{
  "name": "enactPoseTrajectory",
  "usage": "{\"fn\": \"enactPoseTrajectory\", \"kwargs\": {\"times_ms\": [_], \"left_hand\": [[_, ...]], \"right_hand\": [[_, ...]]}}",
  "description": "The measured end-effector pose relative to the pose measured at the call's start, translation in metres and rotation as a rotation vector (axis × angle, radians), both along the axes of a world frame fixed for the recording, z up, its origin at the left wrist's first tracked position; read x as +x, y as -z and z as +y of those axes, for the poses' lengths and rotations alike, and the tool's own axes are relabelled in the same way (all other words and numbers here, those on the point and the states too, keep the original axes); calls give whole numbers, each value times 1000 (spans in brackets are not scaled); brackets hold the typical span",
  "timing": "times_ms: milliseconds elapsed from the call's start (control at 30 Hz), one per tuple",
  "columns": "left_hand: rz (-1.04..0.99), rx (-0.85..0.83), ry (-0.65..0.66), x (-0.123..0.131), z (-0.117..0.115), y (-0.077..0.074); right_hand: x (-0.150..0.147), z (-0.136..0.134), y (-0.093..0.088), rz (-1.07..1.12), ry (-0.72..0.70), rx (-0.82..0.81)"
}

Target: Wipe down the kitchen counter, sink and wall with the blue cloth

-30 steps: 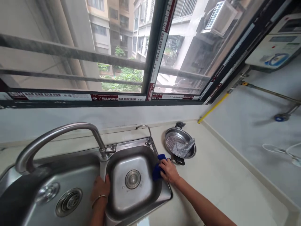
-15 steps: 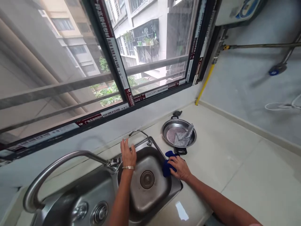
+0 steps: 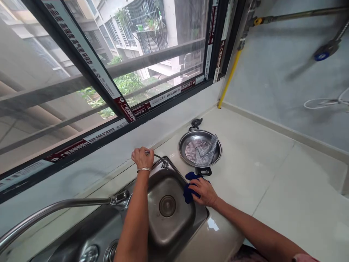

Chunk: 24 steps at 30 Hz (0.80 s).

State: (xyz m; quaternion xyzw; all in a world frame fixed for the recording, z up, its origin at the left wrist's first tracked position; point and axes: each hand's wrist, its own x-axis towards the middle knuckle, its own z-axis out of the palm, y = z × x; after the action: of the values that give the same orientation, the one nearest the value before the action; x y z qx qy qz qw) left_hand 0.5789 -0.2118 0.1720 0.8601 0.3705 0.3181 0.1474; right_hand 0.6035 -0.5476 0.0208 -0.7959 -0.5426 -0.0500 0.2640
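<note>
My left hand (image 3: 142, 157), a bracelet at its wrist, is closed around the thin curved spout of a small tap (image 3: 159, 157) at the sink's back corner. The grip covers much of the spout. My right hand (image 3: 204, 191) holds a dark blue cloth (image 3: 188, 194) against the right rim of the steel sink (image 3: 178, 233). Part of the cloth bunches up beyond my fingers, near the handle of a two-handled steel pan (image 3: 182, 154). Inside that pan lies a crumpled silvery mesh cloth (image 3: 207, 153).
A large curved faucet (image 3: 62, 203) reaches over the left basin. Behind the pan sits a dark, round sink strainer-like piece (image 3: 196, 122). The window frame (image 3: 163, 103) runs along the back, and a yellow pipe (image 3: 230, 78) rises in the corner of the pale countertop (image 3: 251, 160).
My left hand has gone from open above the sink's back edge to closed around the small tap's spout. My right hand stays on the blue cloth. The view has shifted right and down.
</note>
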Motion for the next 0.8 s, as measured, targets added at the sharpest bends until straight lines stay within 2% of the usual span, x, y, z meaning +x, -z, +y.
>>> {"fn": "enactPoseTrajectory", "kwargs": {"times_ms": [233, 433, 600, 800], "left_hand": [[-63, 14, 161, 26, 30, 6], [-164, -11, 381, 47, 45, 12], [-193, -65, 536, 66, 45, 9], [-176, -207, 696, 84, 30, 1]], "right_hand": [[1, -1, -3, -3, -1, 15], [1, -1, -3, 1, 0, 1], [1, 0, -2, 10, 11, 5], [1, 1, -4, 41, 12, -59]]}}
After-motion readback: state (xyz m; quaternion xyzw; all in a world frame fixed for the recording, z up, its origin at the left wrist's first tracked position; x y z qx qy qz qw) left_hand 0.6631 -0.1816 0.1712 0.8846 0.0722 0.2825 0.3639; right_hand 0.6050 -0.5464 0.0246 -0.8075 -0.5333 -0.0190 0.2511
